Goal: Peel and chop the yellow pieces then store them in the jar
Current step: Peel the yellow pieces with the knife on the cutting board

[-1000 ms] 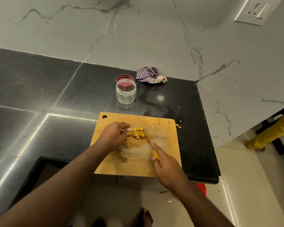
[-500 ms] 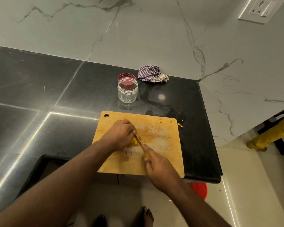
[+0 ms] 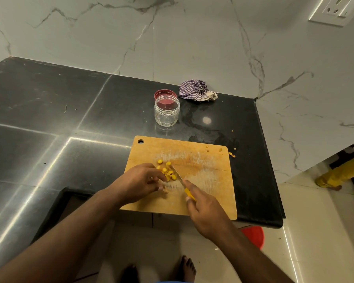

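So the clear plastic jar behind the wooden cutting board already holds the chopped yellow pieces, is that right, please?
Not quite: the head view shows the clear plastic jar behind the wooden cutting board is empty. The chopped yellow pieces lie on the board.

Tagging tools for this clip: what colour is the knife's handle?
Yellow; the knife handle shows in the head view, gripped by the right hand.

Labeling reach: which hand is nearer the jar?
Left. The left hand is on the board's near-left part, below the jar; the right hand, holding the knife, is nearer the board's front edge.
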A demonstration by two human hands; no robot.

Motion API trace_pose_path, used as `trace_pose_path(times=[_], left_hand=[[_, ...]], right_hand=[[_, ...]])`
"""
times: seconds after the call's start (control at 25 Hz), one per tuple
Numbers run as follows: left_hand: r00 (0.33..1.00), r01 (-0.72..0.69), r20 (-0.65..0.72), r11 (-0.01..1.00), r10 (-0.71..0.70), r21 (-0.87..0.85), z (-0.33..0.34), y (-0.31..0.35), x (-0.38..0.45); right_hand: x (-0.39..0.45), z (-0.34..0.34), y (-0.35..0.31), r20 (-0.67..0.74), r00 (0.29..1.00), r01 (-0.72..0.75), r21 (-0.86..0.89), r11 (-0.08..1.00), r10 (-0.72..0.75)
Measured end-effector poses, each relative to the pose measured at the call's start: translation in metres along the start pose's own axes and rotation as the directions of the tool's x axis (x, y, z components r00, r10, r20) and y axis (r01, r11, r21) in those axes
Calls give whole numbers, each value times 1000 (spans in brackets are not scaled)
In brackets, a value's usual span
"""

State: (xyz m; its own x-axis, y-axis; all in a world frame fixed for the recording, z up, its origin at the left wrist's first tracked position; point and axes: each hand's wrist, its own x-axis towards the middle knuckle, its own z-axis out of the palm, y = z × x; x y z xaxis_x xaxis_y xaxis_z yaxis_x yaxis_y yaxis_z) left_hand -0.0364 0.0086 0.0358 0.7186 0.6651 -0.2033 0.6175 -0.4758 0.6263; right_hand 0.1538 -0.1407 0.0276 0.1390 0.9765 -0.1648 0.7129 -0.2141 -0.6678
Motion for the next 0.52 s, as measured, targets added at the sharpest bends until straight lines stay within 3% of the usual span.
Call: trace_pose_path(times=[0.16, 0.32, 0.4, 0.52], left_hand=[[999, -33, 35, 998, 32, 46, 2, -3, -3], [997, -22, 71, 998, 18, 60, 3, -4, -5], [999, 35, -5, 999, -35, -27, -1, -5, -7], [955, 141, -203, 931, -217, -336, -11, -12, -8]], right_hand=[[5, -6, 9, -90, 995, -53, -19, 998, 51], [0, 0, -2, 0, 1000, -14, -49, 999, 14], [-1, 3, -9, 16, 1000, 23, -22, 999, -23], [14, -2, -7, -50, 999, -10, -39, 999, 8]])
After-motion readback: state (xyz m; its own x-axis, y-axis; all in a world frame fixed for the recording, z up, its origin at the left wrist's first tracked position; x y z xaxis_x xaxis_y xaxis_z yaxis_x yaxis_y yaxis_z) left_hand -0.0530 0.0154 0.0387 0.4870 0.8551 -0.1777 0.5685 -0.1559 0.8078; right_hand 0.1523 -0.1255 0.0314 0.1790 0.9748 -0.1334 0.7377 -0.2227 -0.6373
